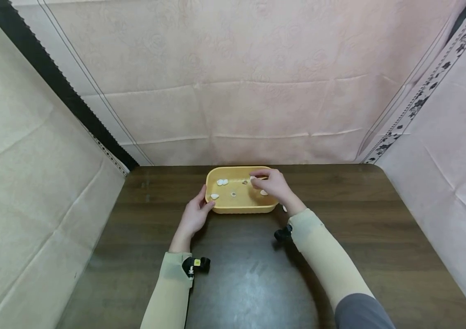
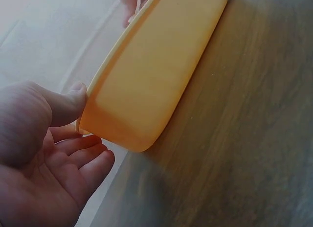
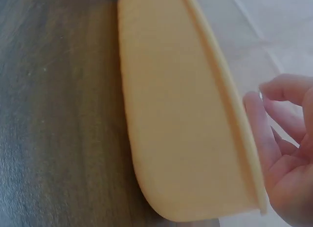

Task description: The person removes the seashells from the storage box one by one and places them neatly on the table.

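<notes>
A shallow yellow plastic tray [image 1: 242, 210] stands on the table near its far edge. My left hand [image 1: 195, 213] grips the tray's left end, thumb on the rim and fingers below it, as the left wrist view shows. Over the tray's right half, my right hand [image 1: 273, 185] has its thumb and fingertips together at a small white shell-like piece [image 1: 252, 177], mostly hidden by the fingers. Inside the tray lie several more: a white fan-shaped piece [image 1: 214, 196], a white pair [image 1: 222, 182], a small brownish piece [image 1: 245, 182], a pale ring-like piece [image 1: 233, 194] and a white piece [image 1: 263, 193].
Another white piece [image 1: 284, 208] lies on the table beside the tray's right end, partly behind the right wrist. The dark wooden table [image 1: 237, 283] extends toward the person. Pale cloth [image 1: 233, 109] hangs behind the table and along both sides.
</notes>
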Tool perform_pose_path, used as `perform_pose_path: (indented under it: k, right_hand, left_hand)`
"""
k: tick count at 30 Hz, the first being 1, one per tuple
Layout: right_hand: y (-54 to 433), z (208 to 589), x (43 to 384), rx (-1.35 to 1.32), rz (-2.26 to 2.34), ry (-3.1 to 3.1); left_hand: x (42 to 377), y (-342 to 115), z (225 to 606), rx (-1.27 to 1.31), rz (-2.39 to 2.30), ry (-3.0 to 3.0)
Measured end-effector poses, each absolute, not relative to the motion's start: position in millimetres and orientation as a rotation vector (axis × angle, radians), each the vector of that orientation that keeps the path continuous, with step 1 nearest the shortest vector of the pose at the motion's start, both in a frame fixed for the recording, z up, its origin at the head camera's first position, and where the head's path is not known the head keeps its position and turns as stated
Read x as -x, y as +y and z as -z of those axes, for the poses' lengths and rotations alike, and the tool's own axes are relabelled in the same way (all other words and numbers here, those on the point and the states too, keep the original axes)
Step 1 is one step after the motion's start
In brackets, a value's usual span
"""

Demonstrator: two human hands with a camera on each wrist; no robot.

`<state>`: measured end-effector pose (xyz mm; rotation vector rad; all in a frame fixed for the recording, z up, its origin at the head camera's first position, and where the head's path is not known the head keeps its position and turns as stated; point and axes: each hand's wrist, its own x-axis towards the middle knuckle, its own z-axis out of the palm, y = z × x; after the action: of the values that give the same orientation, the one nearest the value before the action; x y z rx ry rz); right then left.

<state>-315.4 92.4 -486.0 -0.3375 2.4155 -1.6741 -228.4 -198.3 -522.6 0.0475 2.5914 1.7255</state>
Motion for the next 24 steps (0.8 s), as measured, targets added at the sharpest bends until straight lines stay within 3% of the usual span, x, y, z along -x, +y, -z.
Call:
perform_pose_path:
  k: [13, 24]
  right_hand:
    - [122, 495, 300, 0.363, 1.756, 2.426]
    - [169, 509, 270, 0.23, 1.933, 2.398]
  left_hand:
    - [228, -200, 521, -0.01, -1.729, 2.583]
    - [227, -199, 521, -0.02, -1.751, 2.558]
